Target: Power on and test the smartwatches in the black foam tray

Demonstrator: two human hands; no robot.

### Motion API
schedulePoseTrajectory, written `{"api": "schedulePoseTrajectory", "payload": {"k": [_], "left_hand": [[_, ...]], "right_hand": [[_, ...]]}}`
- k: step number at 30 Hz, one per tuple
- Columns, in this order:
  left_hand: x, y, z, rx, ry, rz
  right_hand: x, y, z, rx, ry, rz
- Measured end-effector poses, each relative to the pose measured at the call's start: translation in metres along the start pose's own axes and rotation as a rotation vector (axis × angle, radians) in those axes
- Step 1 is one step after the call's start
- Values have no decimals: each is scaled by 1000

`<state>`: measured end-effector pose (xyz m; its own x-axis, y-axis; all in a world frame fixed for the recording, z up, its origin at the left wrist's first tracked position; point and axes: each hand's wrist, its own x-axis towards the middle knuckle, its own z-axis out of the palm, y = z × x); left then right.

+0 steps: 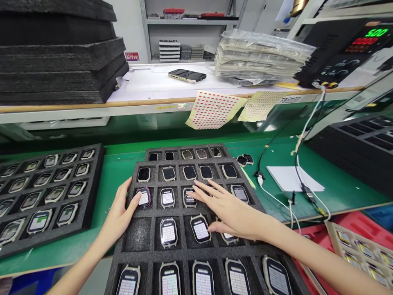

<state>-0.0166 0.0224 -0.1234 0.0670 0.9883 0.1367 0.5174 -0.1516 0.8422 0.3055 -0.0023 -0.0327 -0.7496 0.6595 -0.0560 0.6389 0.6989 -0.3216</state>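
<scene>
Foam tray [184, 257] lies in the lower middle of the frame on the green counter [119, 168]. Its pockets hold rows of watch bodies, screens up, dark in the far rows and lit in the near ones.

At the upper left a stack of black foam sheets [58, 53] sits on a raised shelf. Below it, at the left edge, a second tray [93, 196] of lit watch bodies rests just beside the middle one.

The left hand [119, 215] lies against the middle tray's left rim. Its grip is wide and holds nothing, and the thumb touches a purple-rimmed watch [143, 197]. Just below that watch is one empty pocket [138, 234].

The right hand [233, 213] lies flat over the tray's middle rows with the fingers spread. Its grip is wide and holds nothing, and the fingertips are beside a lit watch [189, 197].

Above, a phone [186, 75] lies on the shelf and a sheet of red dot stickers [213, 110] hangs from the shelf's edge.

To the right, white and black cables [302, 135] run down past a white sheet of paper [291, 178]. A black power unit [344, 49] with lit digits fills the upper right corner.
</scene>
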Motion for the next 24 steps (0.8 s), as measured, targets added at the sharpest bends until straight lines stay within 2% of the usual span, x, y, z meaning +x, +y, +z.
{"api": "schedulePoseTrajectory", "payload": {"k": [5, 9, 13, 18, 21, 24], "left_hand": [[15, 20, -8, 235, 101, 244], [33, 28, -8, 405, 75, 349], [46, 27, -3, 631, -18, 349], [50, 37, 1, 879, -31, 318], [52, 43, 3, 874, -61, 297], [58, 45, 3, 826, -117, 283]], "right_hand": [[1, 2, 5, -9, -4, -18], [4, 2, 9, -8, -47, -67], [2, 2, 5, -39, -19, -28], [-1, 3, 4, -71, 5, -7], [1, 0, 8, -93, -15, -26], [1, 4, 7, -129, 51, -24]]}}
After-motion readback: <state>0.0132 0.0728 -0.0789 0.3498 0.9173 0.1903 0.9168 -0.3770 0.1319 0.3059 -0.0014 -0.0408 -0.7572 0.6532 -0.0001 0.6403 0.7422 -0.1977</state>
